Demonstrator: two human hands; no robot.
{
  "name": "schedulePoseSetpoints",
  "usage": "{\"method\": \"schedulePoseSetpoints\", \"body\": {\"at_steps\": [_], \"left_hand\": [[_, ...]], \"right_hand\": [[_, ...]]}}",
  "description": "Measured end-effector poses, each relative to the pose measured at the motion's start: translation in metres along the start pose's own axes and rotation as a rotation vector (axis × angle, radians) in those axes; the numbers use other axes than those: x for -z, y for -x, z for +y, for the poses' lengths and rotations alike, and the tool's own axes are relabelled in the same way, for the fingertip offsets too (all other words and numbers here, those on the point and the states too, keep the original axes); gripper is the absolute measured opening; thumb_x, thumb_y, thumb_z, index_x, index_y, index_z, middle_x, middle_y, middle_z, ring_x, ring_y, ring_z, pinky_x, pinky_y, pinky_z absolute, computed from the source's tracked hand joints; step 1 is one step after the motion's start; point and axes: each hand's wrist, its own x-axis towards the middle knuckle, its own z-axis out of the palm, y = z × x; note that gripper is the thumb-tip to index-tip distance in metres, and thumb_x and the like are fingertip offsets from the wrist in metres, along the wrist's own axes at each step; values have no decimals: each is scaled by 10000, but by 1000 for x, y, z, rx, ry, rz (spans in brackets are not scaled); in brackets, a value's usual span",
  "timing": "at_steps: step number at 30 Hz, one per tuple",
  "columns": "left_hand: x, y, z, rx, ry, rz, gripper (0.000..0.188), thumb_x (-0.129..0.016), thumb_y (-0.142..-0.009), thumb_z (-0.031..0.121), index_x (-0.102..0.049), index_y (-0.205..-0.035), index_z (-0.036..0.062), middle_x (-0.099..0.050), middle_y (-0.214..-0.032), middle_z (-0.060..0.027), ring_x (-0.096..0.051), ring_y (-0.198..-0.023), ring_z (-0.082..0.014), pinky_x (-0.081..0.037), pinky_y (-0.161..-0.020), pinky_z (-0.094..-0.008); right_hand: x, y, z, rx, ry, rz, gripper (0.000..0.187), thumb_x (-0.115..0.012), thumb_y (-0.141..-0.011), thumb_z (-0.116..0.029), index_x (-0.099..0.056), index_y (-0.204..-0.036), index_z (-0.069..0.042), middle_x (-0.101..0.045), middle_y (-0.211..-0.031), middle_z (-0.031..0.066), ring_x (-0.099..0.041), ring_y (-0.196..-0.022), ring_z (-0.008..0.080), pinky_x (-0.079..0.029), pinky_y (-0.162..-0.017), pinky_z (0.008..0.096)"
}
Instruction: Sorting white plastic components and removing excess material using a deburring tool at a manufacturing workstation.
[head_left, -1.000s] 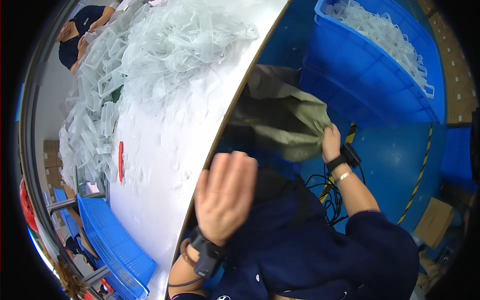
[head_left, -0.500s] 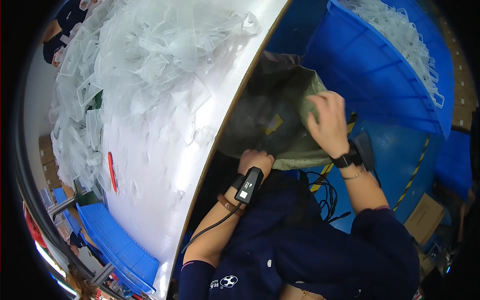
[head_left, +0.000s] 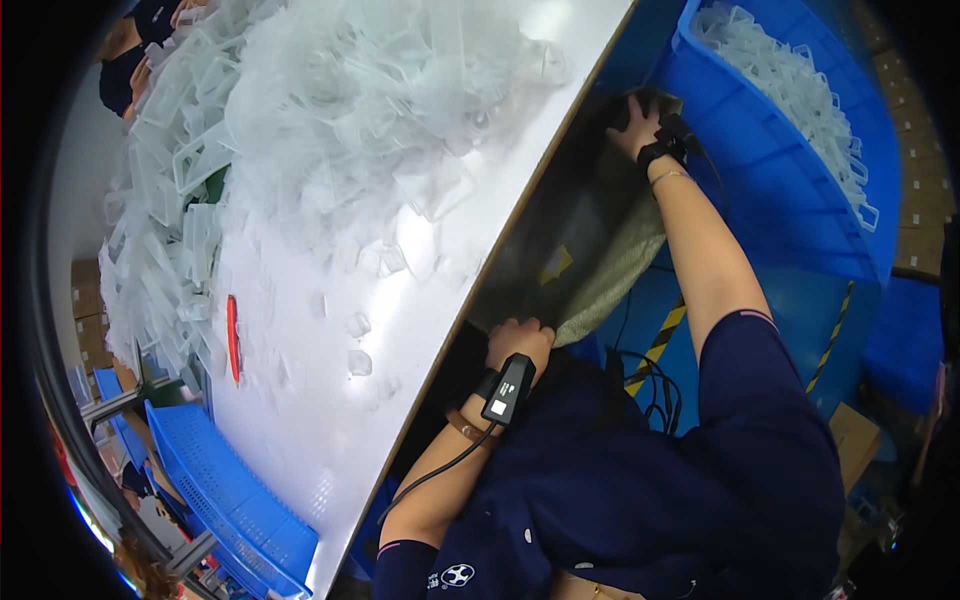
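Observation:
A greenish woven sack (head_left: 612, 285) hangs with its mouth gaping beside the table edge; a small yellow piece (head_left: 556, 264) shows in its dark inside. My left hand (head_left: 522, 343) is closed on the near rim of the sack, next to the table edge. My right hand (head_left: 637, 130) reaches to the far side of the sack mouth, its fingers spread and nothing held in them. Both wrists carry black strapped devices with cables. On the white table (head_left: 300, 410) lies a large heap of clear plastic pieces (head_left: 340, 110).
A big blue bin (head_left: 770, 165) with clear plastic frames stands at the far right. A slim red tool (head_left: 233, 338) lies on the table, and a blue perforated basket (head_left: 225, 490) adjoins its near left end. Black cables (head_left: 655, 390) lie on the floor. Another person's arm shows at the far left.
My right hand has moved from the sack's right rim to its far end, the arm stretching out and the fingers spreading. My left hand stays on the near rim.

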Motion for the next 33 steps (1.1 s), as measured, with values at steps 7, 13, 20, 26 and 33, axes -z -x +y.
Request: {"method": "schedulePoseSetpoints", "body": {"at_steps": [7, 13, 20, 26, 33], "left_hand": [[-9, 5, 0, -18, 14, -131, 156, -508, -778, 149, -644, -848, 120, -610, -853, -85, -587, -849, -284, -470, -742, -410], [-5, 2, 5, -27, 18, -205, 209, -477, -818, 172, -645, -916, 94, -623, -933, -135, -585, -962, -327, -478, -819, -430], [1, 19, 3, 26, 129, -182, 225, -466, -823, 165, -641, -937, 79, -612, -951, -176, -580, -973, -329, -471, -830, -421], [-7, 17, 3, 137, 331, 18, 265, -452, -833, 212, -636, -878, 27, -611, -913, -199, -595, -915, -335, -455, -830, -412], [-6, 17, -9, -26, 121, 76, 158, -496, -749, 136, -634, -795, 74, -619, -815, -148, -592, -818, -302, -466, -741, -400]], "right_hand": [[181, 76, -67, 501, -1112, 241, 207, -633, -833, -188, -613, -883, 12, -629, -752, 44, -594, -694, 115, -477, -630, 256], [222, 28, -247, 931, -710, -133, 976, -503, -726, -710, -236, -1408, -66, -269, -1384, 308, -260, -1311, 393, -251, -1060, 412], [196, 144, -301, 1018, 8, -223, 949, -620, -613, -701, -268, -1401, -305, -227, -1402, 296, -312, -1248, 483, -318, -982, 547], [181, 135, -265, 1084, -174, 71, 625, -746, -569, -273, -534, -1157, -262, -475, -1079, 230, -565, -863, 394, -498, -723, 444], [191, 159, -192, 1084, -560, 344, 473, -717, -641, -248, -548, -1075, -169, -511, -909, 128, -565, -748, 306, -471, -660, 387]]}}
